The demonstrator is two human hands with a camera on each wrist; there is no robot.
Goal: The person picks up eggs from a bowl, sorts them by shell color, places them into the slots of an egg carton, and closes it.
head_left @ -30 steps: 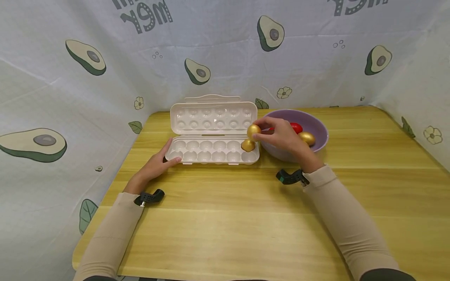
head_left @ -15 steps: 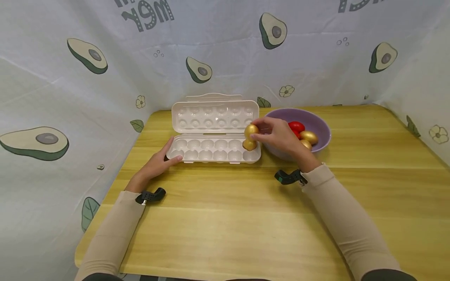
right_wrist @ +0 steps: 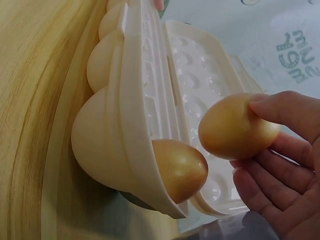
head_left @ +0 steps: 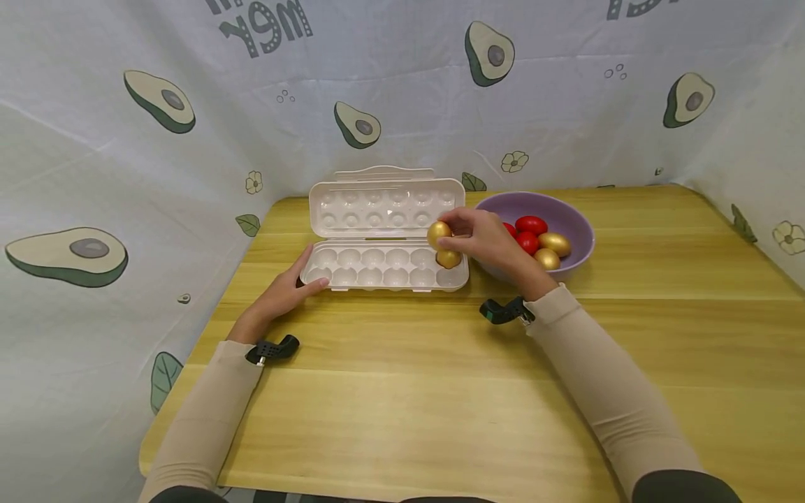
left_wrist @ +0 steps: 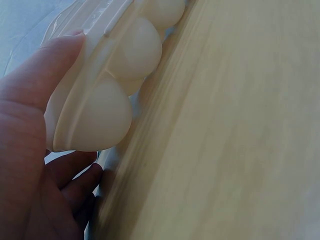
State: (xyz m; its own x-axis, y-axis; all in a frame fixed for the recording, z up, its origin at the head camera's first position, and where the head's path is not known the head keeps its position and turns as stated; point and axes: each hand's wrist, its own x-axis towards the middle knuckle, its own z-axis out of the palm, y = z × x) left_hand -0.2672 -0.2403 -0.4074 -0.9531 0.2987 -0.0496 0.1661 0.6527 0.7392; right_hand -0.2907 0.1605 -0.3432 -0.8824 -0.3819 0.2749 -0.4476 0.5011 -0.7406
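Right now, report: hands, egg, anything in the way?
Left hand gripping open carton, left end. Right hand holding gold egg above right end. Possible obstacle: seated egg, back-right pocket.

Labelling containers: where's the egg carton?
In the head view, the egg carton lies open left of the purple bowl, the left hand gripping its left end.

Wears snug beige sleeves (head_left: 198,419) down to the wrists, creased near the dark cloth (head_left: 684,485) higher up; carries a curved black device (head_left: 274,349) at each wrist, marked green on the right.
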